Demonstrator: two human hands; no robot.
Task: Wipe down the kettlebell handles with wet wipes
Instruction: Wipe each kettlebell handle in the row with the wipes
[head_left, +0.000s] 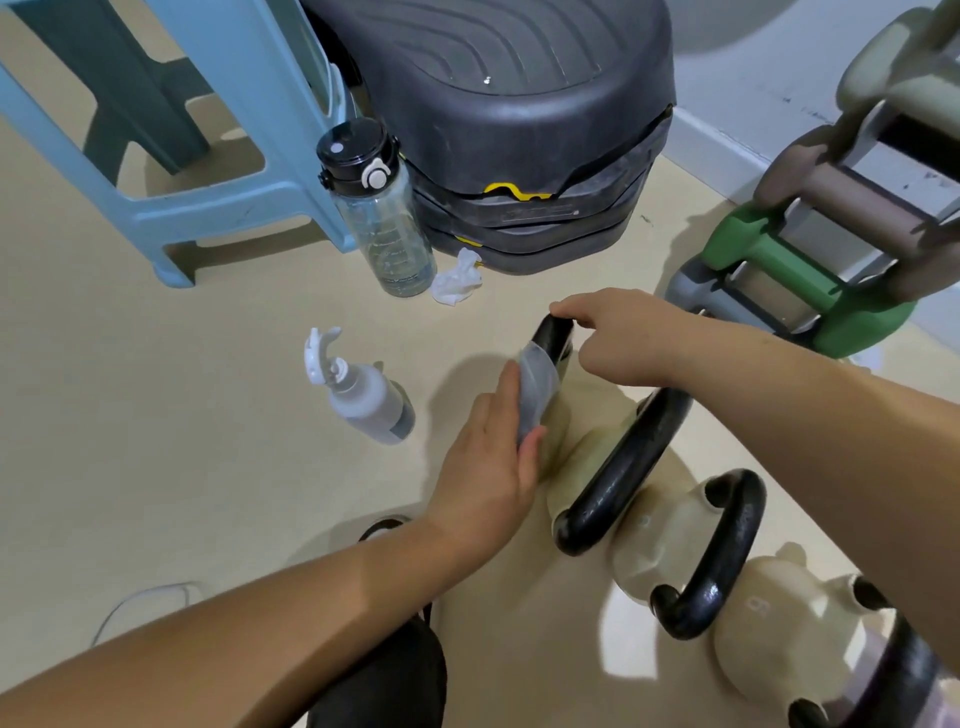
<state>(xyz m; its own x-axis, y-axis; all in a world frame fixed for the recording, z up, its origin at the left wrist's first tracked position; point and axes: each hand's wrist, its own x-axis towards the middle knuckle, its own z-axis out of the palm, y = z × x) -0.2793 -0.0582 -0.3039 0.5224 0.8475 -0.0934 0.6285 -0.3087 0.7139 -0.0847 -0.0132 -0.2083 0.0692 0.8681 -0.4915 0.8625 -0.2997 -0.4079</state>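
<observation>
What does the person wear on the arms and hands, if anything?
Nothing worn shows. The left hand and the right hand are bare, with no gloves and no visible rings. The left forearm and the right forearm are bare too: no sleeves, no watch, no bracelet up to the picture's edge.

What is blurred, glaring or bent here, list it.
Head view: the wet wipe on the far kettlebell handle is motion-smeared; head view: a glare spot sits on the third kettlebell handle; head view: the dumbbell rack at the top right is soft and the blue stool bows from wide-angle distortion.
</observation>
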